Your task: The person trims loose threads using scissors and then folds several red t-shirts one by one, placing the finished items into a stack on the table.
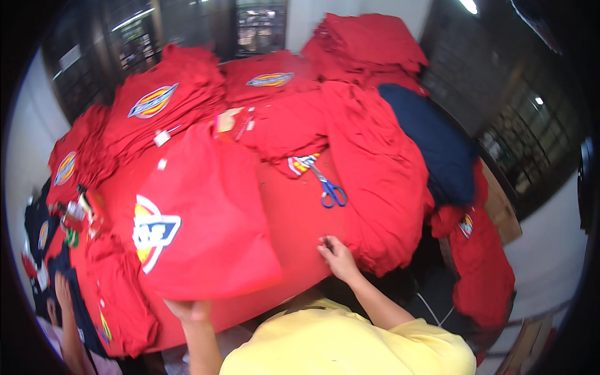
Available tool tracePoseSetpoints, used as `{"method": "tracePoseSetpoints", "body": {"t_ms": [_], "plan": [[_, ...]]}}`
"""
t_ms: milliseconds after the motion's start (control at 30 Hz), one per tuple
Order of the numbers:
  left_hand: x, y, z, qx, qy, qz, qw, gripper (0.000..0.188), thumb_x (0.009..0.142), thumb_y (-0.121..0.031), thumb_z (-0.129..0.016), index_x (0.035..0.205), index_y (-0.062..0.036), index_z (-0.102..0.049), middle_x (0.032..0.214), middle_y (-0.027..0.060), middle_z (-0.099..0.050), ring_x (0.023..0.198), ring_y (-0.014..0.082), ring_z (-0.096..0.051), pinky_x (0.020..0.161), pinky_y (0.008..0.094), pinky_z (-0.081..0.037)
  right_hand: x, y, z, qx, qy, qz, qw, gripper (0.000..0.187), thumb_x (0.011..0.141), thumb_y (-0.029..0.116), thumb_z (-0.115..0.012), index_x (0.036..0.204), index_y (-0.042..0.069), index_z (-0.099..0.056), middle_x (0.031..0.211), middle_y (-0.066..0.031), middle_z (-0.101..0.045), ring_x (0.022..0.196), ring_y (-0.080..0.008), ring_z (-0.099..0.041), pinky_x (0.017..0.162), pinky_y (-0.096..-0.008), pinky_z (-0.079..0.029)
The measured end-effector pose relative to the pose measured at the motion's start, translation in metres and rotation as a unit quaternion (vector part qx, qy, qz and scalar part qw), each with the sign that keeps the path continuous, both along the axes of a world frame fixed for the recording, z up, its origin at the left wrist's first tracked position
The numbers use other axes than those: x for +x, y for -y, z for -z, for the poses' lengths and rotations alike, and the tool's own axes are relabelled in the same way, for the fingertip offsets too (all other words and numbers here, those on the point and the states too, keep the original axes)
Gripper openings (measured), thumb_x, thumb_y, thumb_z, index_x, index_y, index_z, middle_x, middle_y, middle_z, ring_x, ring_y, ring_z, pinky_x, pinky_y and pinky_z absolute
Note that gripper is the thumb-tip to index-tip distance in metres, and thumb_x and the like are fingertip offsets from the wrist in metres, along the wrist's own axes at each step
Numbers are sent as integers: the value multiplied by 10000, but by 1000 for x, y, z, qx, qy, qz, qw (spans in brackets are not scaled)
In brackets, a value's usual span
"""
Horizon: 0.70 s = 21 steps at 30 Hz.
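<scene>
A red T-shirt (215, 231) with a round yellow, white and blue print is spread in front of me, its near edge slightly raised and blurred. My left hand (190, 309) grips that near edge from below; the cloth covers most of its fingers. To the right of the shirt, my right hand (339, 257) is closed in a pinch around a small dark object (327, 242), too small to name. Beyond this hand lie blue-handled scissors (331, 192), their blades pointing away over another printed patch.
Stacks of red shirts (150, 94) line the far side of the red table (290, 212). A long red heap (375, 169) and dark blue cloth (431, 144) lie at the right. Another person's hand (64, 290) shows at the lower left, beside dark garments.
</scene>
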State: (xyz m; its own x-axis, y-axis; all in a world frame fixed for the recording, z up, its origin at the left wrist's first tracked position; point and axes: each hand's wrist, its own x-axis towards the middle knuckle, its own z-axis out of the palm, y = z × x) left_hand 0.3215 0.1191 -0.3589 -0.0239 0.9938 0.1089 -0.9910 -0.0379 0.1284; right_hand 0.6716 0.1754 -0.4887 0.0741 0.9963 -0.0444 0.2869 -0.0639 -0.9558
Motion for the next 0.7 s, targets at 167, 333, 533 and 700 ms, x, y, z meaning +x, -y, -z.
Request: {"method": "tracePoseSetpoints", "body": {"t_ms": [167, 333, 533, 700], "plan": [[19, 45, 123, -178, -104, 8, 979, 491, 899, -344, -586, 1290, -60, -498, 1269, 63, -580, 1217, 229, -508, 1112, 449, -327, -12, -19, -5, 158, 142, 58, 975, 393, 877, 181, -661, 1219, 22, -554, 1034, -125, -623, 897, -259, -621, 765, -366, -494], [38, 36, 93, -259, -107, -19, 960, 490, 913, -335, -614, 1289, -42, -497, 1265, 67, -590, 1216, 235, -509, 1096, 424, -347, -21, -53, -3, 182, 440, 55, 877, 437, 875, 316, -636, 1254, 110, -569, 1099, -64, -568, 993, -247, -512, 850, -399, -380], [49, -11, 68, -262, -389, -144, 872, 464, 911, -157, -657, 1305, 4, -471, 1243, 116, -585, 1124, 209, -575, 981, 374, -475, -35, -40, -34, 300, 419, 95, 851, 424, 898, 362, -602, 1231, 100, -581, 1121, -97, -574, 1007, -267, -520, 857, -406, -398], [68, 13, 23, -67, -554, -168, 813, 448, 924, -104, -630, 1319, 13, -452, 1282, 125, -541, 1137, 229, -553, 961, 376, -467, -58, 7, -59, -105, -208, -218, 948, 734, 968, 632, -326, 1368, 34, -473, 1319, -119, -550, 1214, -250, -521, 1018, -378, -410]]}}
